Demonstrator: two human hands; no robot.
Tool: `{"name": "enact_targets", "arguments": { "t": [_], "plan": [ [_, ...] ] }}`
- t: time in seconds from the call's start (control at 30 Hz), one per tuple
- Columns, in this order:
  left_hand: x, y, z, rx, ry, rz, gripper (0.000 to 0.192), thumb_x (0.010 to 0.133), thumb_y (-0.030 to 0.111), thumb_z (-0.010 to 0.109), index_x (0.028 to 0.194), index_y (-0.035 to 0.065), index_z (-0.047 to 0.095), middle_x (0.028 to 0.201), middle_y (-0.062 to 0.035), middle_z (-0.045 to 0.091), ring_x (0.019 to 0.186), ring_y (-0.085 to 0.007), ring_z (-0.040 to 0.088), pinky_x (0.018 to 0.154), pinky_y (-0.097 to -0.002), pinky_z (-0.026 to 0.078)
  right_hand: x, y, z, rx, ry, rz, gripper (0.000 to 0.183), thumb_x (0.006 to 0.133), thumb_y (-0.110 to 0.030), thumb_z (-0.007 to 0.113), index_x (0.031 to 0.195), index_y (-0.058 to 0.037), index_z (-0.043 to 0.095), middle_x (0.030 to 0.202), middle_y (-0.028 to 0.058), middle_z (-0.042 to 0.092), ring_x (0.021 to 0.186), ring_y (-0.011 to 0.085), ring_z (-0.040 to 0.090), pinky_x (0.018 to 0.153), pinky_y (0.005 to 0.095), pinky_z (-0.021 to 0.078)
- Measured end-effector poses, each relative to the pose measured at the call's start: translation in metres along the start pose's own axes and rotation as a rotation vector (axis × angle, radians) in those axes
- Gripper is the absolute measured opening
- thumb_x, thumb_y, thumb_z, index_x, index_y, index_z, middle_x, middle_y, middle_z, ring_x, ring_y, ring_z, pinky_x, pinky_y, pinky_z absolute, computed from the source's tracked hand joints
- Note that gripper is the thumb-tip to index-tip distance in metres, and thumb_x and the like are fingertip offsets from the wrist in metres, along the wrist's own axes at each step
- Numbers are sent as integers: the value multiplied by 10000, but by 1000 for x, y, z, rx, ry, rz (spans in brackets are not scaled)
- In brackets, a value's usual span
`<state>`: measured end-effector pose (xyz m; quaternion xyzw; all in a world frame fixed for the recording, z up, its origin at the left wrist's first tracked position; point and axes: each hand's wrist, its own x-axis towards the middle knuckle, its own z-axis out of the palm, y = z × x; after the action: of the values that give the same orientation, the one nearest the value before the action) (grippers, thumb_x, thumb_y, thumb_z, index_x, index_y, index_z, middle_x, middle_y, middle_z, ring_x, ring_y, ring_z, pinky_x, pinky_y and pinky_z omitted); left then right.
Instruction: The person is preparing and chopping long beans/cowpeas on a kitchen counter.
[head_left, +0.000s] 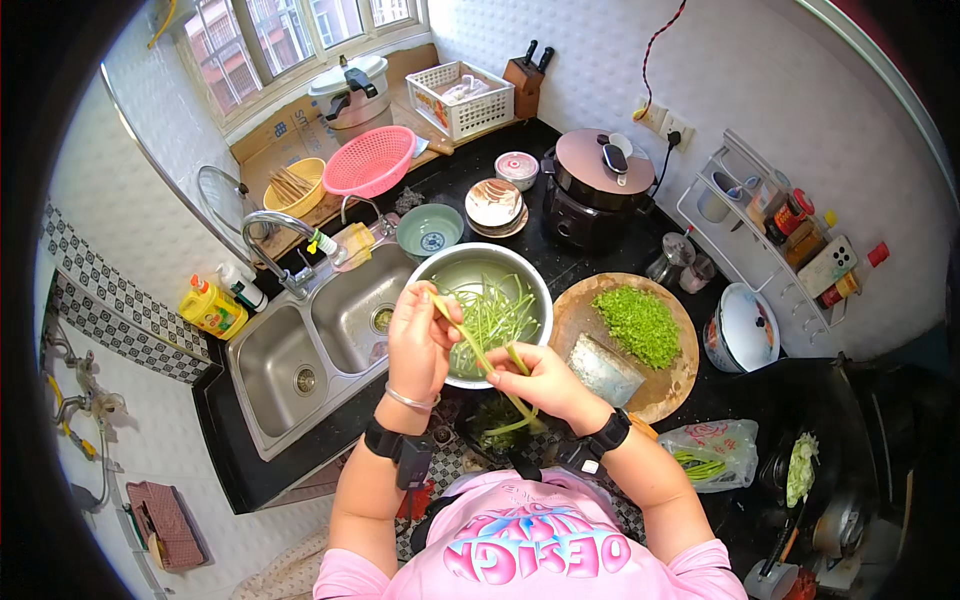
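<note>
My left hand (417, 341) pinches the upper end of a pale green vegetable stalk (474, 343), which slants down to the right. My right hand (551, 381) grips the lower part of that stalk, along with another bent stem. Right behind both hands stands a stainless steel bowl (546, 296) with water and several thin green stems (499, 311) in it. Beneath the stalk ends, a dark container (495, 431) holds green scraps; its outline is partly hidden. To the right of my right hand, a cleaver (604, 371) lies flat on a round wooden cutting board (673, 394) beside finely chopped greens (637, 322).
A double-basin sink (281, 390) is at left, with a faucet (289, 225) above. Behind the bowl are a green bowl (420, 225), stacked plates (493, 202) and an electric cooker (589, 202). Bagged green stalks (701, 466) and a lidded enamel pot (742, 330) are at right.
</note>
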<state>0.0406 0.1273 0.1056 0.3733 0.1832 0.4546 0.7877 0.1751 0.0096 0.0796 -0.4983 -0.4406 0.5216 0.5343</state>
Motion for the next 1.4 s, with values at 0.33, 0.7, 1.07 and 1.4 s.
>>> {"name": "enact_targets", "arguments": {
  "t": [0.33, 0.7, 1.07, 1.4],
  "plan": [
    [-27, -39, -6, 559, -258, -213, 126, 889, 87, 592, 976, -4, 583, 886, -19, 618, 769, -76, 578, 711, -215, 472, 5, -1, -21, 361, 237, 12, 141, 843, -150, 669, 924, -36, 645, 700, -33, 567, 558, 40, 456, 495, 169, 330],
    [-27, -52, -8, 693, -233, -153, 90, 854, 55, 622, 915, -9, 606, 839, -5, 617, 743, -55, 571, 652, -195, 470, -2, 16, -31, 160, 247, 53, 122, 826, -131, 673, 873, -21, 649, 739, -17, 603, 651, 47, 525, 568, 190, 412],
    [-32, -52, -5, 978, -255, 47, 97, 789, 59, 643, 810, -31, 615, 732, -62, 594, 605, -85, 567, 563, -218, 471, -5, 20, -30, -377, 242, -157, 119, 825, -114, 624, 791, 0, 617, 677, -29, 566, 580, 54, 480, 556, 222, 420],
    [-30, -51, -20, 463, -297, -277, 95, 869, 58, 580, 941, -3, 593, 862, -29, 624, 719, -69, 558, 671, -193, 460, -2, 24, -39, 136, 51, 83, 100, 853, -141, 592, 873, -49, 622, 696, -25, 575, 589, 29, 485, 522, 167, 359]
  ]
}}
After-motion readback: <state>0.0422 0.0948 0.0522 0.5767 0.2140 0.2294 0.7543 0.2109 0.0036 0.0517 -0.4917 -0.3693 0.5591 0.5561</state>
